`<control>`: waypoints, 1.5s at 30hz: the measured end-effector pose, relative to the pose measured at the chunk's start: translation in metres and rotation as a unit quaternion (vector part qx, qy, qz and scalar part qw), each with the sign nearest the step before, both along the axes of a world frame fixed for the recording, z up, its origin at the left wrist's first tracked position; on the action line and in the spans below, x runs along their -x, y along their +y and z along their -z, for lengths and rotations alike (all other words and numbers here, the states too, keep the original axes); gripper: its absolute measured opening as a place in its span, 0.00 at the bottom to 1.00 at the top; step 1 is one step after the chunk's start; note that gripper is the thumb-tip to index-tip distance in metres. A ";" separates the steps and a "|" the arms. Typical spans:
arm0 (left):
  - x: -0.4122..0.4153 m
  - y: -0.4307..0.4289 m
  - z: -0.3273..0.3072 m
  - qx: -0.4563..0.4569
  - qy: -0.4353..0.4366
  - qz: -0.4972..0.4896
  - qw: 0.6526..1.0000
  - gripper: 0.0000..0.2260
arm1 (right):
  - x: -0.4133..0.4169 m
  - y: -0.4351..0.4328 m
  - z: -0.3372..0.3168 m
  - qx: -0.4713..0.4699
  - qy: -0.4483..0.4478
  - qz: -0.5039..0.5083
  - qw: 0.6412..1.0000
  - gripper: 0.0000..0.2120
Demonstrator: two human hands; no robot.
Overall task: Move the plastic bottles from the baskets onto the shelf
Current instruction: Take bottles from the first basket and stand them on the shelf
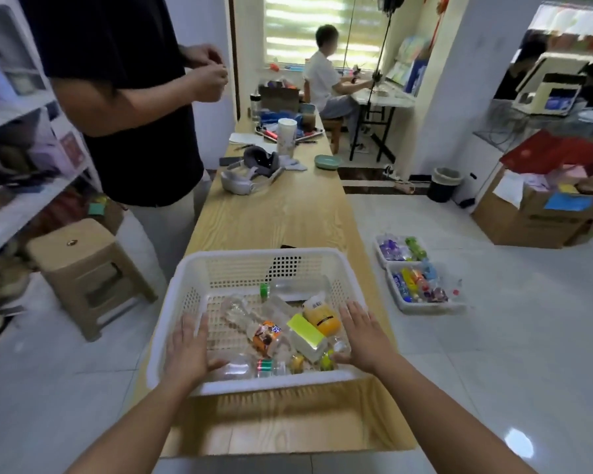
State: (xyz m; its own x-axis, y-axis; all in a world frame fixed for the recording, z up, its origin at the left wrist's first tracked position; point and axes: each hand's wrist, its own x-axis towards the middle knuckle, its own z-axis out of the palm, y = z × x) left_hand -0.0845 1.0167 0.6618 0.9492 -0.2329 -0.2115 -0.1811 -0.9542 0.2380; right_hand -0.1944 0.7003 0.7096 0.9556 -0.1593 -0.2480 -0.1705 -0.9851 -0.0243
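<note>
The plastic bottles (pixel 266 333) lie loose on their sides in the white basket (pixel 261 253), which sits on the wooden table (pixel 281 217) at lower centre of the frame. Among them we identify an orange-labelled bottle, a yellow bottle (pixel 322 318), a clear bottle with a green cap (pixel 288 285) against the far wall, and a clear bottle (pixel 240 367) along the near wall.

The left hand (pixel 185 347) and right hand (pixel 363 336) hover inside the basket, at its left and right sides. On both, the fingers are straight and slightly apart and hold nothing. The left thumb is at or touching the near clear bottle; we cannot tell which.

Handling, as we judge it:
- The clear bottles look empty, so we expect them to be light.
- Their thin walls will dent under a hard squeeze.
- Their smooth surfaces may slip. Grip round the middle of the body, or at the neck below the cap.
- The bottles overlap, so lifting one may shift those beside it.

At right of the frame, two more baskets of bottles stand on the floor: a near floor basket (pixel 428 307) and a far floor basket (pixel 379 248). The shelf (pixel 42 200) runs along the left edge, well apart from the table. Another person stands between them.
</note>
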 end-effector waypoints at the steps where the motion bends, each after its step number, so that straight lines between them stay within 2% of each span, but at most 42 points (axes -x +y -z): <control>1: 0.001 -0.001 0.001 0.011 -0.001 -0.016 1.000 0.50 | -0.001 -0.001 0.008 -0.005 0.005 -0.011 1.000 0.51; 7: 0.005 -0.002 -0.003 0.049 -0.013 -0.046 0.998 0.49 | -0.011 -0.011 0.023 0.016 0.030 -0.058 0.998 0.52; 11: 0.008 -0.007 -0.011 0.108 0.040 -0.042 0.992 0.42 | -0.023 -0.015 0.027 0.070 0.046 -0.113 0.990 0.46; 14: 0.003 -0.005 -0.008 0.061 0.097 0.022 0.993 0.41 | -0.035 -0.004 0.033 0.076 0.062 -0.129 0.987 0.40; 17: -0.010 0.000 0.001 -0.021 0.132 0.108 0.985 0.41 | -0.049 0.015 0.038 0.065 0.081 -0.126 0.987 0.39; 22: -0.023 0.006 0.010 -0.042 0.159 0.178 0.970 0.35 | -0.075 0.020 0.035 0.101 0.065 -0.141 0.983 0.36; 24: -0.028 0.007 0.011 -0.044 0.165 0.181 0.968 0.38 | -0.088 0.022 0.031 0.104 0.050 -0.163 0.980 0.39; 26: -0.031 0.008 0.012 -0.036 0.168 0.190 0.967 0.50 | -0.099 0.027 0.029 0.110 0.059 -0.204 0.971 0.43; 29: -0.034 0.009 0.014 -0.042 0.149 0.205 0.966 0.51 | -0.108 0.028 0.032 0.133 0.088 -0.275 0.948 0.47; 32: -0.038 0.010 0.020 -0.071 0.125 0.233 0.962 0.42 | -0.120 0.024 0.034 0.174 0.096 -0.331 0.923 0.51; 37: -0.041 0.008 0.025 -0.096 0.079 0.272 0.954 0.34 | -0.133 0.031 0.036 0.213 0.121 -0.388 0.889 0.46; 41: -0.041 0.009 0.030 -0.096 0.052 0.279 0.954 0.31 | -0.137 0.037 0.044 0.254 0.089 -0.436 0.858 0.40; 45: -0.043 0.007 0.031 -0.113 0.014 0.301 0.947 0.29 | -0.136 0.032 0.046 0.276 0.036 -0.474 0.836 0.41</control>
